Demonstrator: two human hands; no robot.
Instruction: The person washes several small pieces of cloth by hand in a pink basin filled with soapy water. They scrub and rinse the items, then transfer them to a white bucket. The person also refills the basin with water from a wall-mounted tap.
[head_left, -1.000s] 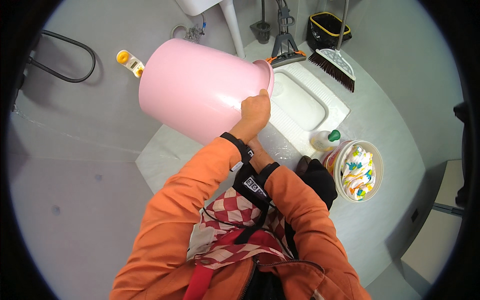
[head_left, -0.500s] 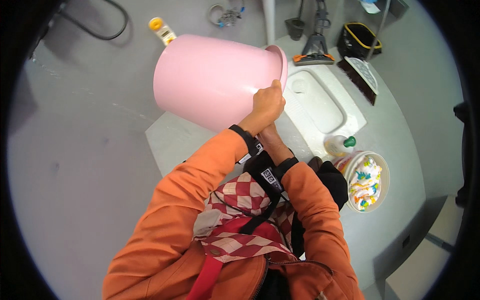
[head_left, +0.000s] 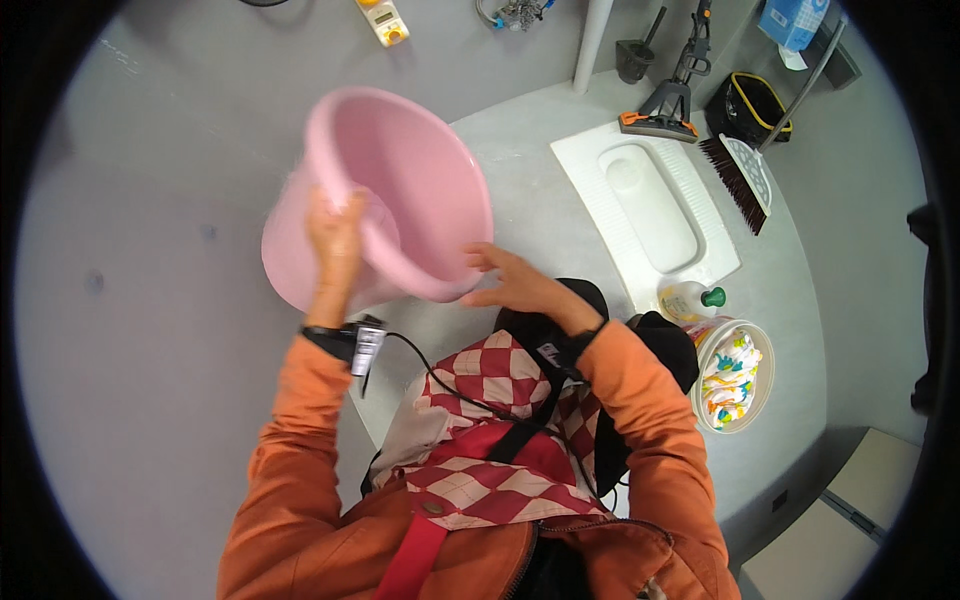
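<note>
A large pink bucket (head_left: 430,170) hangs tilted in front of me, its mouth turned up and towards the right, so that its smooth inside shows. My left hand (head_left: 336,238), slightly blurred, is closed on the near left part of its rim. Beside the right lower part of the rim is my right hand (head_left: 518,286), with thumb and fingers spread and nothing in its grasp. Whether those fingertips touch the rim I cannot tell. Both forearms are in orange sleeves, with black straps at the wrists.
A white squat toilet (head_left: 655,215) lies to the right. Near it stand a green-capped bottle (head_left: 688,300) and a tub (head_left: 763,375) holding patterned cloth. Behind are a floor scrubber (head_left: 665,110), a broom (head_left: 738,180), a black bin (head_left: 722,105) and a white pipe (head_left: 592,48).
The bucket has swung round from lying sideways, its mouth now facing me. My hands, formerly together at its right rim, have parted; the left has moved left, the right has let go.
</note>
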